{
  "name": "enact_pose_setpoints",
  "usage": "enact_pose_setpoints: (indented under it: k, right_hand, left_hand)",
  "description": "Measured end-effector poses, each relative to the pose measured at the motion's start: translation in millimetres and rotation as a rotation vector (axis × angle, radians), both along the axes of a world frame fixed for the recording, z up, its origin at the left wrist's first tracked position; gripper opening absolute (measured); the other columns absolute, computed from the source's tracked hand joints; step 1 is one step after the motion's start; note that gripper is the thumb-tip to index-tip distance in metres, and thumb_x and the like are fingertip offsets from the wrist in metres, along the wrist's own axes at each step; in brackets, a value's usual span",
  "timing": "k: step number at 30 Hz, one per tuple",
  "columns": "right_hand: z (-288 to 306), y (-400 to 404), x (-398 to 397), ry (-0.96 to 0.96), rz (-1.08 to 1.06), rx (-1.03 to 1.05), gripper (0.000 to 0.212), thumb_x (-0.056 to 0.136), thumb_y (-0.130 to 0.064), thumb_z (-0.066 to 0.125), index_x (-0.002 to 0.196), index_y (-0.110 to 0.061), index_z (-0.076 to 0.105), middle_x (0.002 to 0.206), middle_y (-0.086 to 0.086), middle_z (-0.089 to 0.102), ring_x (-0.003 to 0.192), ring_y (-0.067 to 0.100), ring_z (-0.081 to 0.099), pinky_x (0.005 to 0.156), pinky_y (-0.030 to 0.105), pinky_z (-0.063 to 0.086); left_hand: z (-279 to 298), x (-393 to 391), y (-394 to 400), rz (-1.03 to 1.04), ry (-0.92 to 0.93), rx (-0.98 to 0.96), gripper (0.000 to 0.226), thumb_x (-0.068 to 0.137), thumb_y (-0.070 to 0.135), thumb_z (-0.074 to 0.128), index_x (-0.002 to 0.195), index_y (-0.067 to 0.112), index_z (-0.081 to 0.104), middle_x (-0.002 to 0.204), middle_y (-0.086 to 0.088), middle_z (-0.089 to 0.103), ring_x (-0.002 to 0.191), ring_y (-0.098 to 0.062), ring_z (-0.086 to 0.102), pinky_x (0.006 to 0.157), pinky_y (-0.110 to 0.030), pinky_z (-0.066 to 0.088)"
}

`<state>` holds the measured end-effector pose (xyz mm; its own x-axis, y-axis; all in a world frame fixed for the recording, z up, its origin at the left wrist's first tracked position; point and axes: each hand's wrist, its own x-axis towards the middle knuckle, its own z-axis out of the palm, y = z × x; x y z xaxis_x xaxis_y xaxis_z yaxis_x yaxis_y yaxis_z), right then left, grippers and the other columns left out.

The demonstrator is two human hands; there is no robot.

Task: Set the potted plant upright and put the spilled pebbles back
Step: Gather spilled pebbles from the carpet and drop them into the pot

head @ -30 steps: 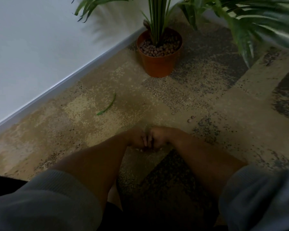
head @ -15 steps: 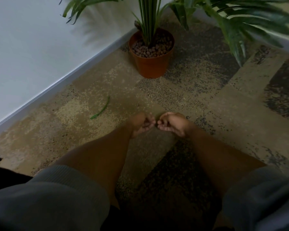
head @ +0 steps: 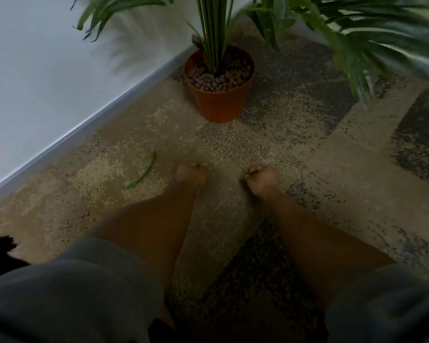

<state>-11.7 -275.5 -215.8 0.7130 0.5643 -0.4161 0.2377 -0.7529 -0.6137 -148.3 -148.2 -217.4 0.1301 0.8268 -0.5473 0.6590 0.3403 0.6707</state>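
Observation:
The orange pot (head: 218,105) stands upright near the wall's skirting. Brown pebbles (head: 216,79) fill its top around the green stems (head: 214,33). My left hand (head: 190,175) hovers low over the carpet in front of the pot, fingers curled under, and nothing shows in it. My right hand (head: 263,180) is about a hand's width to its right, fingertips pinched together where two loose pebbles lay; its palm is hidden. No loose pebbles show on the carpet.
A fallen green leaf strip (head: 144,173) lies on the patterned carpet (head: 307,149) left of my left hand. Long fronds (head: 362,53) hang over the floor at the upper right. The white wall and skirting (head: 84,134) run diagonally along the left.
My hands were pressed together low on the carpet; they rose, moved toward the pot and spread apart. The two loose pebbles seen a second ago are now under my right hand.

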Motion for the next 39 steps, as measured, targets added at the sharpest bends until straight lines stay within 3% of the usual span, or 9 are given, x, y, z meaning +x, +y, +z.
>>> enact_pose_setpoints:
  k: [8, 10, 13, 18, 22, 26, 30, 34, 39]
  right_hand:
    - [-1.6, -3.6, -6.5, -0.093, 0.151, 0.011, 0.014, 0.092, -0.01, 0.055, 0.095, -0.011, 0.068, 0.103, 0.002, 0.059, 0.089, 0.012, 0.054, 0.06, 0.008, 0.033]
    - [0.6, -5.0, -6.5, -0.063, 0.163, 0.031, 0.015, 0.09, -0.006, 0.055, 0.092, -0.009, 0.069, 0.1, 0.003, 0.06, 0.093, 0.016, 0.058, 0.068, 0.013, 0.041]
    - [9.1, -5.7, -5.1, 0.213, -0.073, 0.132, 0.017, 0.089, -0.004, 0.054, 0.081, -0.014, 0.066, 0.088, 0.001, 0.062, 0.088, 0.016, 0.059, 0.08, 0.029, 0.05]
    - [32.2, -3.2, 11.9, 0.881, -0.737, 0.482, 0.018, 0.087, 0.006, 0.042, 0.088, -0.004, 0.057, 0.09, 0.011, 0.053, 0.072, 0.016, 0.052, 0.058, 0.021, 0.047]
    - [41.2, -16.2, 28.3, 1.013, -0.827, 0.715, 0.022, 0.083, 0.004, 0.03, 0.071, -0.008, 0.044, 0.074, 0.005, 0.04, 0.068, 0.017, 0.038, 0.063, 0.025, 0.046]
    - [34.4, -25.2, 41.6, 0.793, -0.756, 0.548, 0.011, 0.091, -0.006, 0.047, 0.088, -0.007, 0.058, 0.08, 0.005, 0.055, 0.067, 0.013, 0.05, 0.062, 0.023, 0.047]
    - [16.5, -40.2, 46.5, 0.42, -0.638, 0.245, 0.014, 0.088, -0.011, 0.057, 0.101, -0.008, 0.055, 0.094, 0.01, 0.063, 0.081, 0.022, 0.06, 0.065, 0.029, 0.052]
    - [10.4, -59.0, 39.6, 0.262, -0.536, 0.109, 0.01, 0.089, -0.015, 0.063, 0.094, -0.008, 0.06, 0.08, 0.005, 0.062, 0.079, 0.023, 0.065, 0.052, 0.028, 0.053]
    - [6.4, -61.7, 31.8, 0.103, -0.292, 0.094, 0.019, 0.085, -0.022, 0.072, 0.099, -0.009, 0.07, 0.096, 0.004, 0.066, 0.093, 0.019, 0.06, 0.09, 0.03, 0.051]
  left_hand:
    - [-1.7, 10.4, 12.3, -0.107, 0.137, 0.116, 0.035, 0.087, 0.035, 0.065, 0.115, 0.013, 0.068, 0.118, -0.01, 0.068, 0.109, -0.029, 0.063, 0.089, -0.03, 0.047]
    - [-3.4, 10.7, 16.2, -0.12, 0.171, 0.136, 0.032, 0.089, 0.033, 0.063, 0.113, 0.012, 0.069, 0.118, -0.01, 0.068, 0.11, -0.029, 0.062, 0.091, -0.032, 0.048]
    - [-2.8, 13.8, 16.9, -0.193, 0.226, 0.142, 0.032, 0.093, 0.032, 0.056, 0.112, 0.011, 0.07, 0.119, -0.01, 0.067, 0.111, -0.03, 0.062, 0.091, -0.032, 0.049]
    - [1.2, 19.6, 10.1, -0.126, 0.168, 0.13, 0.039, 0.095, 0.03, 0.045, 0.111, 0.001, 0.065, 0.108, -0.013, 0.065, 0.103, -0.032, 0.061, 0.078, -0.033, 0.045]
    - [9.8, 34.5, -0.3, 0.188, -0.366, -0.127, 0.034, 0.098, 0.015, 0.03, 0.072, 0.013, 0.052, 0.071, -0.006, 0.053, 0.067, -0.022, 0.052, 0.057, -0.025, 0.045]
    - [30.4, 36.6, -14.1, 0.452, -0.776, -0.394, 0.033, 0.09, 0.003, 0.022, 0.069, 0.008, 0.048, 0.066, -0.013, 0.062, 0.058, -0.018, 0.052, 0.05, -0.024, 0.047]
    - [34.9, 36.6, -19.4, 0.38, -0.868, -0.518, 0.028, 0.086, 0.005, 0.028, 0.084, 0.007, 0.056, 0.082, -0.012, 0.065, 0.069, -0.018, 0.058, 0.061, -0.025, 0.052]
    - [18.3, 42.1, -30.5, -0.108, -0.55, -0.356, 0.02, 0.09, 0.019, 0.043, 0.078, 0.014, 0.059, 0.07, -0.001, 0.059, 0.063, -0.013, 0.052, 0.056, -0.022, 0.048]
    - [-2.1, 48.3, -52.7, -0.688, -0.021, -0.101, 0.022, 0.073, 0.045, 0.074, 0.082, 0.026, 0.07, 0.084, 0.005, 0.071, 0.08, -0.012, 0.066, 0.072, -0.027, 0.052]
